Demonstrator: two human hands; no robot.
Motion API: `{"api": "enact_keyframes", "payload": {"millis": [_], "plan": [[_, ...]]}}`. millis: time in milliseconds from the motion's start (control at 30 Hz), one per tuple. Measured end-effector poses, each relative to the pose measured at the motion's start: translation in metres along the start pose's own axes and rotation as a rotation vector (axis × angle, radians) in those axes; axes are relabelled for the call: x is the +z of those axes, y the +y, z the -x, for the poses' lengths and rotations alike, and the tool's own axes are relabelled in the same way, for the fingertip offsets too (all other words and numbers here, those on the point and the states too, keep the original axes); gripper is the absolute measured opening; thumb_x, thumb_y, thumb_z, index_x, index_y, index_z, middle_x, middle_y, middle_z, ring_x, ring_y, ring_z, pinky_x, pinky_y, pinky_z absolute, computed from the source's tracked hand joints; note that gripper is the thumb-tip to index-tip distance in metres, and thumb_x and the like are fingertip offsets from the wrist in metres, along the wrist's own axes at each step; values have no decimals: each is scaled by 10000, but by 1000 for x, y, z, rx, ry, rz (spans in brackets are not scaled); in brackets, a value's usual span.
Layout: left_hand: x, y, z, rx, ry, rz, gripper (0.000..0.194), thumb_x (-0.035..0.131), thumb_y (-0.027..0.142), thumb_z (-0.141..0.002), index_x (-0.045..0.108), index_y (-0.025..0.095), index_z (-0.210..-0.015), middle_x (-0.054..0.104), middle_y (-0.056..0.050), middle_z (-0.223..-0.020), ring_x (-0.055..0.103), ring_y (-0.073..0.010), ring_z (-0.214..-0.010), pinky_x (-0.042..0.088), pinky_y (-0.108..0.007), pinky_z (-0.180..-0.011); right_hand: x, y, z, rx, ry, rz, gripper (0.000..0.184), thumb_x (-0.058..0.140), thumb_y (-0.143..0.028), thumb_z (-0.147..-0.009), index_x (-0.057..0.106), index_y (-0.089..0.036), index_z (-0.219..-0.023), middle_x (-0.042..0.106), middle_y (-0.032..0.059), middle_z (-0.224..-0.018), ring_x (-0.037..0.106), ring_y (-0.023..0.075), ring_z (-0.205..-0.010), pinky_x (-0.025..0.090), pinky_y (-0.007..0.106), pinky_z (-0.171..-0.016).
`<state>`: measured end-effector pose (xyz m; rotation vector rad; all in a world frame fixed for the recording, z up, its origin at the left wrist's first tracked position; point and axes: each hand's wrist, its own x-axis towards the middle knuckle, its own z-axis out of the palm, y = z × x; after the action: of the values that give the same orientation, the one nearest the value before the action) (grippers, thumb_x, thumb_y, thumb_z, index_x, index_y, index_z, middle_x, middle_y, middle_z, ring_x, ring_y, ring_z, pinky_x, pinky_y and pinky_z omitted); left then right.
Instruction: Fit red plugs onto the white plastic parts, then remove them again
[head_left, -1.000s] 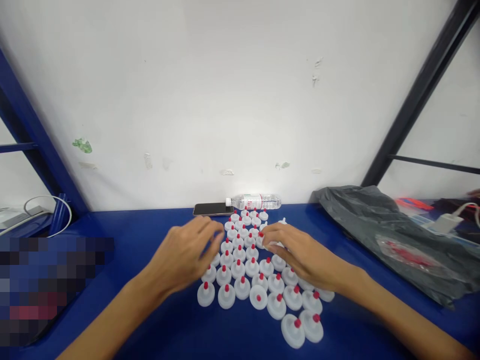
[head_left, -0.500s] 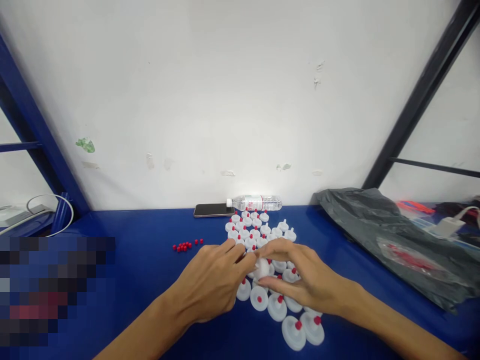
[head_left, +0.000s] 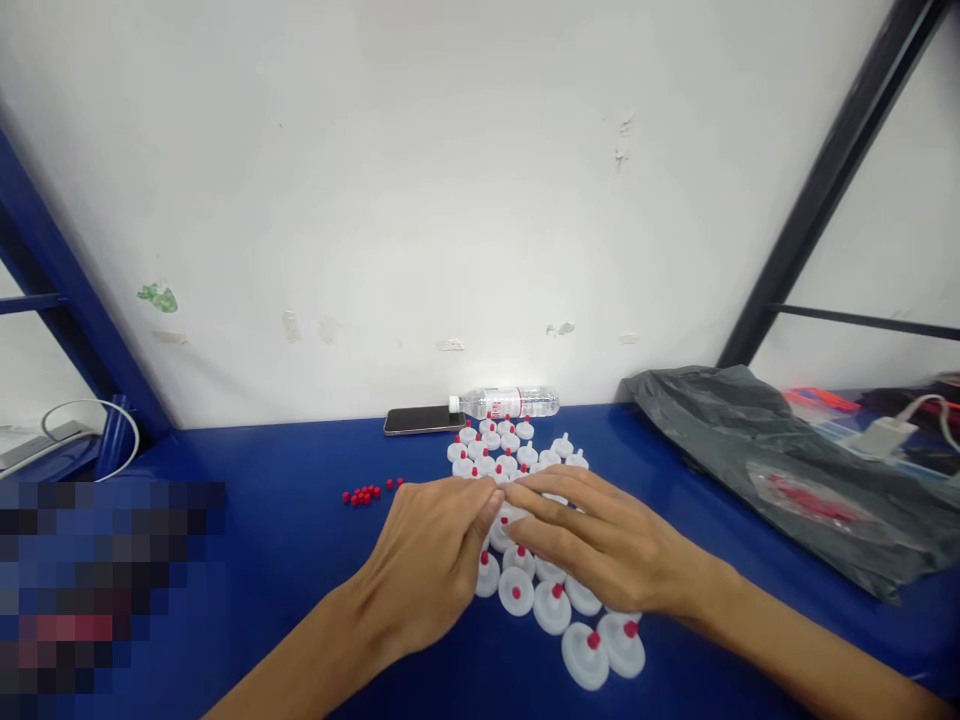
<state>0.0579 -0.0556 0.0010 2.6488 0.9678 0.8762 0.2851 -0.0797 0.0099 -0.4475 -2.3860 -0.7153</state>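
My left hand (head_left: 439, 555) is closed over the far part of a cluster of white plastic discs, each with a short central nozzle. Its thumb presses toward fingers that are mostly hidden, and whatever it may hold cannot be made out. My right hand (head_left: 607, 535) reaches in from the right with its fingers stretched out, their tips meeting the left fingertips. Just below the fingertips shows a white disc with a red cap (head_left: 504, 522). Most discs, such as the front white disc (head_left: 585, 660), carry red caps; a few at the back right have bare nozzles (head_left: 565, 443).
Loose red caps (head_left: 364, 495) lie left of the discs on the blue table (head_left: 292, 560). Behind are a phone (head_left: 424, 420) and a clear bottle (head_left: 510, 402) on its side. To the right lies a grey plastic bag (head_left: 705, 430) with a packet of red pieces (head_left: 817, 500).
The white piece that was between my hands no longer shows there. My right fingers have straightened and moved closer to my left hand. The view has shifted slightly.
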Motion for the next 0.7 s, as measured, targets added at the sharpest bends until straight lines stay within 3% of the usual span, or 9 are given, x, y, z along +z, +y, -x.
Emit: {"api": "enact_keyframes", "payload": {"millis": [67, 133, 200, 267, 367, 467, 600, 700], "plan": [[-10, -8, -1, -157, -4, 79, 441, 238, 425, -1050, 347, 219, -675, 467, 33, -603, 402, -133, -553, 298, -305, -560, -1, 9, 8, 27, 3, 24, 285, 491, -72, -971, 606, -175, -1211, 728, 131, -1211, 664, 269, -1151, 588, 448, -967], [-26, -25, -1, -332, 60, 95, 463, 229, 502, -1033, 305, 224, -671, 449, 33, -603, 399, -135, -560, 304, -290, -548, 0, 21, 17, 180, 0, 27, 321, 542, -105, -974, 580, -234, -1265, 713, 93, -1248, 651, 256, -1177, 583, 451, -975], [-44, -46, -1, -399, 140, -73, 455, 219, 502, -1024, 342, 226, -684, 459, 30, -606, 429, -148, -579, 311, -292, -575, 5, 32, 23, 392, 42, 10, 314, 572, -173, -984, 557, -248, -1288, 714, 94, -1218, 668, 258, -1138, 585, 453, -958], [-59, -66, 0, -486, 111, -332, 419, 235, 456, -1018, 380, 229, -697, 512, 18, -606, 477, -173, -594, 292, -307, -588, 11, 38, 26, 543, 17, -86, 340, 580, -242, -991, 535, -239, -1328, 704, 104, -1218, 676, 262, -1122, 587, 445, -944], [-68, -87, 2, -487, 33, -427, 354, 292, 418, -1008, 533, 232, -826, 689, -36, -858, 616, -234, -805, 367, -325, -671, 20, 37, 25, 604, -95, -230, 291, 561, -246, -996, 584, -246, -1287, 692, 88, -1224, 675, 249, -1116, 579, 420, -945], [-68, -101, 4, -458, 6, -398, 332, 347, 414, -999, 622, 229, -1013, 723, -69, -1080, 646, -266, -984, 429, -352, -799, 24, 35, 25, 611, -142, -292, 185, 558, -239, -995, 652, -238, -1155, 685, 82, -1180, 683, 232, -1056, 578, 391, -912], [-66, -110, 6, -443, -32, -402, 330, 400, 385, -977, 678, 243, -1086, 732, -60, -1167, 654, -277, -1068, 454, -365, -878, 23, 37, 27, 648, -151, -301, 123, 583, -294, -993, 681, -227, -1029, 686, 77, -1082, 684, 214, -935, 570, 351, -802], [-67, -112, 7, -474, -62, -430, 317, 446, 377, -948, 704, 257, -1088, 748, -58, -1137, 668, -292, -1053, 472, -369, -855, 22, 39, 27, 638, -165, -268, 148, 603, -340, -988, 699, -228, -1000, 706, 72, -1019, 675, 231, -929, 538, 394, -843]]}}
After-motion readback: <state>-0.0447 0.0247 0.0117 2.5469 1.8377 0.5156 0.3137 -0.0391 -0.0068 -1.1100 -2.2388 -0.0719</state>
